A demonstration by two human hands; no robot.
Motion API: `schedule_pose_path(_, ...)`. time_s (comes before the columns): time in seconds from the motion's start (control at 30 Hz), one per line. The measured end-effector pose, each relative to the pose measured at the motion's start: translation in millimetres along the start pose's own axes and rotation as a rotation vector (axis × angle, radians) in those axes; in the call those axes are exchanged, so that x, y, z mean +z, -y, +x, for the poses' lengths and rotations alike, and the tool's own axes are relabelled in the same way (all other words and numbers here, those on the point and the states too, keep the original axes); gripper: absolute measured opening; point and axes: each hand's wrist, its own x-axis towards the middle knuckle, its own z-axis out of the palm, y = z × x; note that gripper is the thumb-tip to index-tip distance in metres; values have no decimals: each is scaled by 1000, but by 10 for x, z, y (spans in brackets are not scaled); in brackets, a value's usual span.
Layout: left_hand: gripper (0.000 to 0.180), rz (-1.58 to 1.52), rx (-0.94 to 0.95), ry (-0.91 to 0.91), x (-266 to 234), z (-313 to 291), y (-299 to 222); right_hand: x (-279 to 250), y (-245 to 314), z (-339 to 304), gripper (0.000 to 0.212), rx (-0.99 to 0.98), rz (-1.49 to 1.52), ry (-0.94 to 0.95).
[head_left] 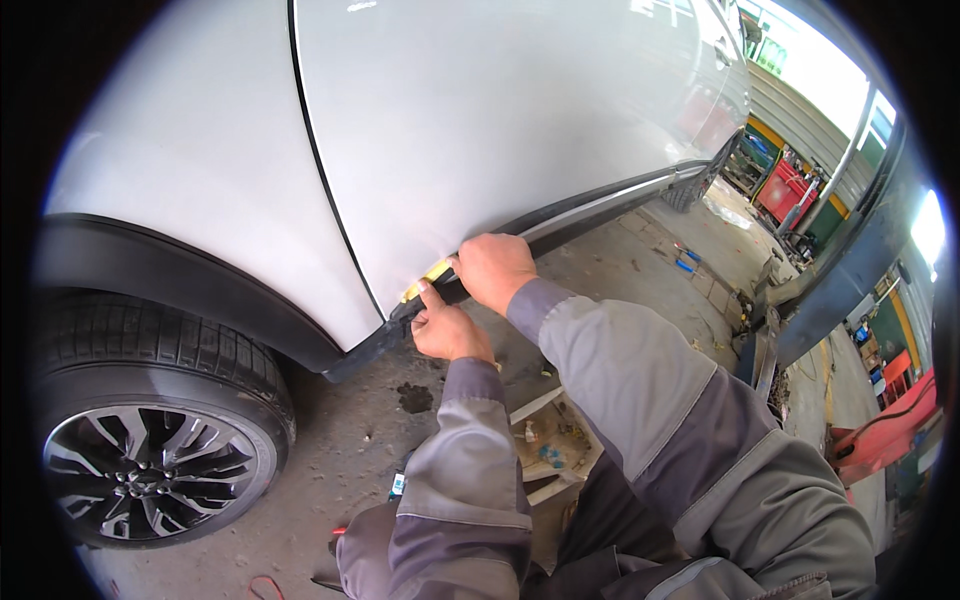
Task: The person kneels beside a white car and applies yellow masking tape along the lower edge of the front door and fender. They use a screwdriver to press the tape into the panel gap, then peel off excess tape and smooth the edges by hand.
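A narrow yellow strip point(436, 271) that looks like masking tape lies along the lower edge of a silver car door point(500, 120), just above the dark sill. My right hand point(494, 268) is closed in a fist at the strip's right end, its fingers against the door. Just below and to the left, my left hand point(449, 329) points upward. Its index finger touches the strip from below, while the other fingers curl loosely. What lies inside the right fist is mostly hidden.
A wheel point(150, 470) under a black arch stands at the lower left. Beside my forearms, a small low frame with a tray point(550, 440) holds little items. Blue-handled pliers point(687, 262) lie on the concrete. A lift post point(830, 290) and red equipment point(890, 430) stand at the right.
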Motion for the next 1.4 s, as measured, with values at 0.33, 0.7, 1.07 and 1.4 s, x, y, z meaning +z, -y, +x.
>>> schedule_pose_path(0.33, 43, -74, -214, 35, -38, -43, -64, 3, -9, 3, 38, 11, 22, 12)
schedule_pose_path(0.7, 55, -191, -334, 76, -20, -52, -121, -108, 19, -7, 30, 48, 44, 116)
schedule_pose_path(1.07, 32, -55, -189, 239, -4, 74, 68, -52, -6, 46, 22, 43, 55, 110)
schedule_pose_path(1.4, 28, 133, -109, 305, 21, 166, 66, -162, 8, 46, 22, 17, 95, 96)
